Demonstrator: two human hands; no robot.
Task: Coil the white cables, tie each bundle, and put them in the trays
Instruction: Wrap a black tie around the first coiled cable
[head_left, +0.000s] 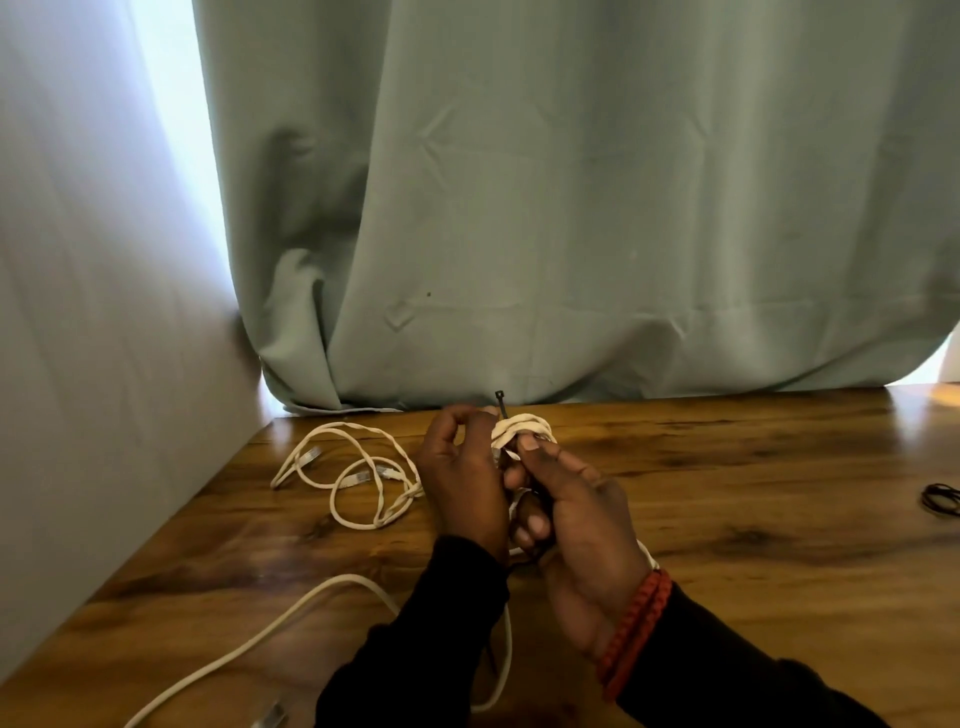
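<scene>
Coiled white cable (522, 428) | right hand (582, 525) grips it | left hand (462, 478) fingers pinch black tie (502, 404)

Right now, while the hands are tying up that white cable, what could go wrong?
The right hand grips the coiled bundle and the left hand pinches the black tie, which is not visibly fastened; a slip might let the coil spring loose. A loose cable trails near the table's front and might slide off. It might also catch on the other cables.
</scene>
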